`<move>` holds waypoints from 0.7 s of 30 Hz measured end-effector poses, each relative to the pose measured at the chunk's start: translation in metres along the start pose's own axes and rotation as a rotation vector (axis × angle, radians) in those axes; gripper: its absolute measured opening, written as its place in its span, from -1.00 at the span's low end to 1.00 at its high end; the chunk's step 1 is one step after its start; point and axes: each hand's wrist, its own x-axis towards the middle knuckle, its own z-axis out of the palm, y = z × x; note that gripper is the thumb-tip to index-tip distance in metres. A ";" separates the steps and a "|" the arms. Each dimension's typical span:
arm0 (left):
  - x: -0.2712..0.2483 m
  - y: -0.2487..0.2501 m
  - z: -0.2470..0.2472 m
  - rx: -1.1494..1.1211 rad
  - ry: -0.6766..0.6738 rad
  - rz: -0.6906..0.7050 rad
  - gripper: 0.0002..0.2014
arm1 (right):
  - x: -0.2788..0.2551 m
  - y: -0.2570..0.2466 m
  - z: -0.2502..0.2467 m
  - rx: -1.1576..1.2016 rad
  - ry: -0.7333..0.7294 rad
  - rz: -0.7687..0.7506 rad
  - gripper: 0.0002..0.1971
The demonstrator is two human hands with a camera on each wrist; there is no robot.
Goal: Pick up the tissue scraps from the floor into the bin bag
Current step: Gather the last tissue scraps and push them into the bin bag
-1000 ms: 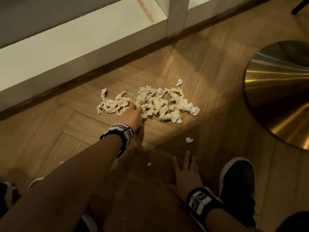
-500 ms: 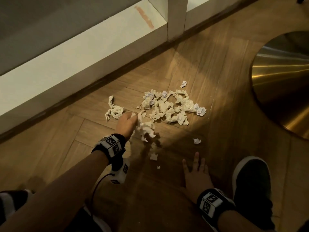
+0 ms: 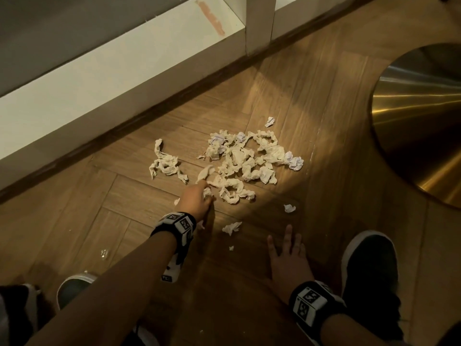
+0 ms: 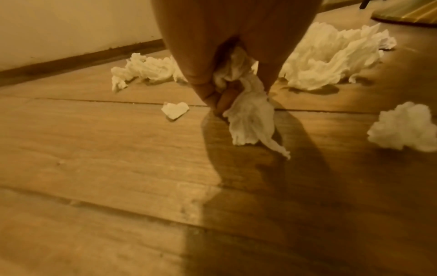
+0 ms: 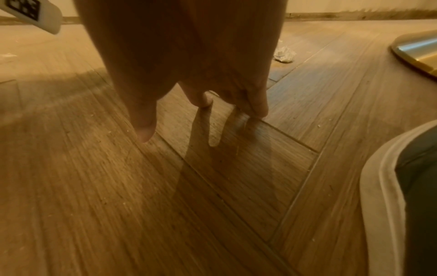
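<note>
A heap of crumpled white tissue scraps [image 3: 247,158] lies on the wooden floor, with a smaller clump [image 3: 166,164] to its left and loose bits [image 3: 232,228] [image 3: 289,208] nearer me. My left hand [image 3: 199,196] reaches to the heap's near left edge and grips a bunch of tissue [image 4: 246,104] in curled fingers, low over the floor. Flat on the floor beside my shoe rests my right hand [image 3: 287,255], fingers [image 5: 257,104] spread and holding nothing. No bin bag is in view.
A white cabinet base [image 3: 124,78] with a dark skirting runs along the far left. A round brass-coloured base [image 3: 424,121] sits at the right. My dark shoes [image 3: 369,270] [image 3: 72,288] stand near the hands. A tiny scrap [image 4: 175,110] lies left of the held tissue.
My left hand pulled a bunch of tissue out of the heap toward me, dropping a few bits, then moved back up to the heap's edge. The right hand stayed flat on the floor.
</note>
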 end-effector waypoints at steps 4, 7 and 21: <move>-0.003 -0.005 0.001 -0.093 0.033 -0.046 -0.66 | 0.001 0.000 0.002 0.021 0.010 -0.004 -0.05; -0.012 -0.009 -0.004 -0.286 0.116 -0.138 -0.69 | 0.002 0.000 0.004 0.030 0.021 -0.002 -0.06; -0.041 0.001 -0.014 -0.491 0.103 -0.149 -0.86 | -0.004 -0.004 -0.013 0.029 -0.017 0.017 -0.08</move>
